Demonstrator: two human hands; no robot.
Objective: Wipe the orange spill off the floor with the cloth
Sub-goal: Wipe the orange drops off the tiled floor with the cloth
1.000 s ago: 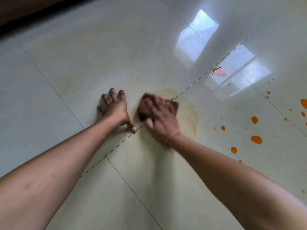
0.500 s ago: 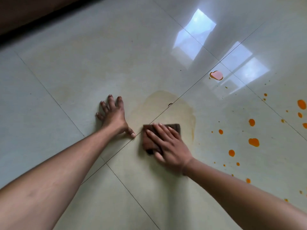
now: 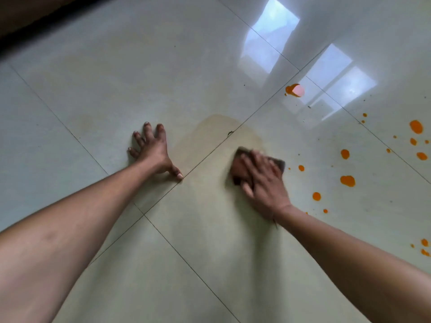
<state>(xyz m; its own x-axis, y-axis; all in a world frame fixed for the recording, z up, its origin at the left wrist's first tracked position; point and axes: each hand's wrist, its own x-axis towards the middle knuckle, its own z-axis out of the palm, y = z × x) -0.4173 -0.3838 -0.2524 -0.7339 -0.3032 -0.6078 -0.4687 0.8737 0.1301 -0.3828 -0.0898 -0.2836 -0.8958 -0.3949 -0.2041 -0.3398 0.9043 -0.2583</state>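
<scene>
Pressure is what this step wants: we have our right hand (image 3: pixel 263 183) spread flat on the dark cloth (image 3: pixel 242 169), fingers extended and pinning it to the floor (image 3: pixel 116 73) rather than gripping it, and it sits at the right edge of a pale yellowish smear (image 3: pixel 210 131) that looks like thinned-out spill. Our left hand (image 3: pixel 152 151) is open, fingers splayed, holding nothing, braced on the tile to the left of the smear. Bright orange drops (image 3: pixel 347 180) lie just right of the cloth and run on to the far right, with a larger blob (image 3: pixel 291 89) farther off near the window glare. We judge it best to keep the palm weight even and sweep rightward in overlapping strokes, folding the cloth to a clean face (it looks well soaked already, though blur hides detail). Room is plentiful; a dark edge (image 3: pixel 35 22) lies only at the far left.
</scene>
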